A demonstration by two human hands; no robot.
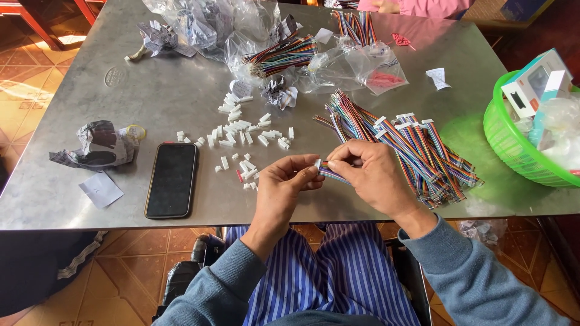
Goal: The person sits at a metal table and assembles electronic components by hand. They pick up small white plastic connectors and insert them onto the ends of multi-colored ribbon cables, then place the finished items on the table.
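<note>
My left hand (289, 181) and my right hand (371, 175) meet over the near edge of the metal table (151, 90). Together they pinch a short rainbow ribbon cable (331, 172) with a small white connector at its end. The left fingertips grip the connector end; the right hand closes over the wires. Just right of my hands lies a heap of rainbow cables with white connectors (411, 151). Left of my hands, several loose white plastic connectors (241, 136) are scattered.
A black phone (171, 179) lies face up at the near left, beside crumpled paper (96, 147) and a white slip (101, 189). Clear bags of cables (284, 54) sit at the back. A green basket (513, 145) with boxes stands at the right edge. Another person in pink (417, 6) sits opposite.
</note>
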